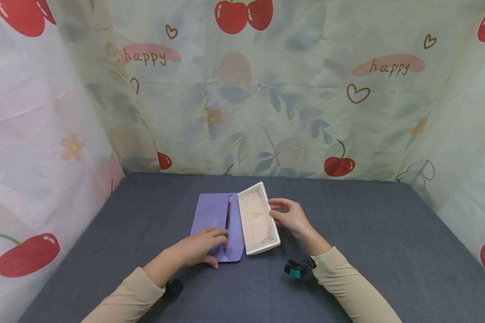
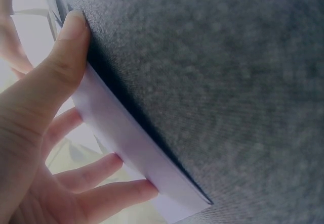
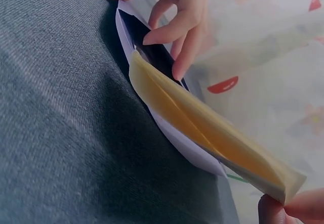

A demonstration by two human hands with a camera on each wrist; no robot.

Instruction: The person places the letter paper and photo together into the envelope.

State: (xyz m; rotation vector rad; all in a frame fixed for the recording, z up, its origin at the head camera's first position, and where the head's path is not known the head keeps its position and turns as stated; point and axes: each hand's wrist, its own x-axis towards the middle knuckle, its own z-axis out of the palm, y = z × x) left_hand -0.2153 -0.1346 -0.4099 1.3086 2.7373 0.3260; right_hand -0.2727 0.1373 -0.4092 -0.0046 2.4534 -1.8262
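Note:
A purple envelope (image 1: 210,211) lies on the table, its flap side toward the right and its dark mouth (image 3: 162,57) gaping. My left hand (image 1: 202,246) rests on the near part of the envelope with fingers spread, fingertips at the mouth. Its thumb (image 2: 71,47) lies along the near edge. My right hand (image 1: 293,218) pinches the right edge of a cream folded card (image 1: 256,220) with ornate corner scrolls and a small printed motif. Tilted, the card overlaps the envelope's right side. In the right wrist view its layers bow apart, and the right fingertips (image 3: 304,206) grip one end.
A dark grey cloth (image 1: 347,211) covers the table. Fabric printed with cherries, hearts and "happy" hangs behind (image 1: 258,89) and on both sides. Dark bands sit at both wrists; the right band (image 1: 300,268) has a teal patch.

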